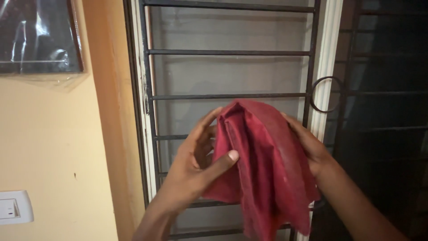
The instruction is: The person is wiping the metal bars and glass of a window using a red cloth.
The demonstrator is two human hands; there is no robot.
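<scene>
Red cloth [263, 169] held up at chest height between two bare hands, in front of a window with dark metal bars [227, 96]. Left hand [196, 163] closed on the cloth's left edge, thumb pressed across the front and fingers curled behind. Right hand [310, 145] cupped around the cloth's right side, fingers hidden behind the fabric. Cloth bunched and folded at the top, loose lower end hanging down past the wrists, not touching the bars or the pane.

Judged from this: cloth gathered and ready in the hands, grey pane [227, 71] and bars not yet touched by it.

No surface in view. White window frame [327, 44] with a metal ring [326, 94] on the right, dark barred opening beyond it. Cream wall [49, 143] on the left, white wall switch [14, 207] low down, a dark plastic-wrapped picture [38, 33] above.
</scene>
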